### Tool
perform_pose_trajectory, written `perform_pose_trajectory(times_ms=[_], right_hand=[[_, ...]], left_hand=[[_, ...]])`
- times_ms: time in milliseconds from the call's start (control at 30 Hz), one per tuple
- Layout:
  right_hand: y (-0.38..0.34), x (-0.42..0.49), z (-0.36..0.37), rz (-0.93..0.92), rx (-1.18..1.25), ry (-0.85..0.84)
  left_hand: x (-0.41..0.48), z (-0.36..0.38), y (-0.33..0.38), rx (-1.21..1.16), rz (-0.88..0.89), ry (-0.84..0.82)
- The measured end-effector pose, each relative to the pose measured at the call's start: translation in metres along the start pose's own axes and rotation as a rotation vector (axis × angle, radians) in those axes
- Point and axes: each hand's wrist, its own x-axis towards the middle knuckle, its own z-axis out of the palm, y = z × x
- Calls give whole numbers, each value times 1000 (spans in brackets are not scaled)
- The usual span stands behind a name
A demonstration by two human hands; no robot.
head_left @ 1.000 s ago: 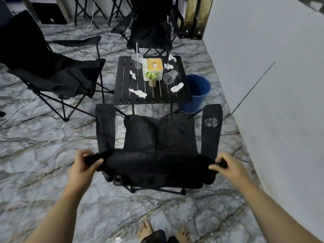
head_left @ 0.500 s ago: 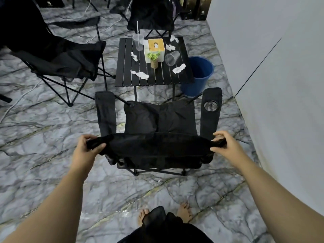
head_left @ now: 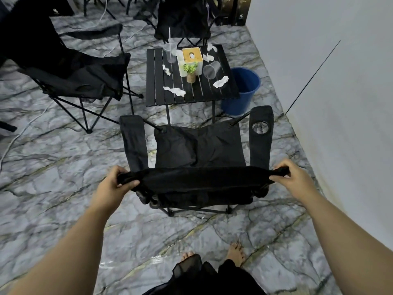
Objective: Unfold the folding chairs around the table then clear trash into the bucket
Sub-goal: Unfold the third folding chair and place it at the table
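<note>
A black folding chair [head_left: 200,145] stands unfolded in front of me, facing the low black slatted table [head_left: 153,81]. My left hand [head_left: 112,186] grips the left top corner of its backrest and my right hand [head_left: 291,177] grips the right top corner. On the table lie crumpled white tissues [head_left: 174,90], an upright clear cup with a straw [head_left: 169,52] and a tipped clear cup [head_left: 211,69]. A blue bucket [head_left: 244,90] stands on the floor at the table's right side.
A second unfolded black chair [head_left: 74,77] stands left of the table and a third [head_left: 182,22] behind it. A tissue box [head_left: 191,57] and a small potted plant [head_left: 190,72] sit on the table. A white wall [head_left: 340,81] runs along the right. Cables lie on the marble floor.
The chair's backrest top is now stretched tauter between my hands, and my view has drawn back and higher from the table. Both hands keep their grip.
</note>
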Motion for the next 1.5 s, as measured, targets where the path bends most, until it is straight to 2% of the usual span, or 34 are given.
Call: perform_pose_trajectory(times_ms=[100, 267, 367, 467, 533, 733, 933, 1200, 1500], right_hand=[[1, -3, -2, 18, 45, -50], [-3, -6, -3, 14, 316, -54], [-2, -9, 2, 36, 320, -8], [1, -11, 8, 65, 227, 60], [2, -12, 9, 89, 226, 74], [0, -7, 7, 98, 177, 62], [6, -7, 24, 259, 456, 95], [-4, 9, 29, 280, 380, 169], [-19, 82, 17, 264, 372, 103]], left_hand=[[-1, -5, -4, -144, -35, -63], [2, -16, 1, -243, -11, -140], [3, -17, 2, -174, 2, -158], [3, -17, 4, 26, 42, -163], [2, -16, 5, 92, 49, -149], [2, -15, 3, -32, 19, -116], [-3, -3, -9, -278, -144, -58], [12, 3, 2, -124, -67, 14], [69, 17, 30, -100, -113, 107]])
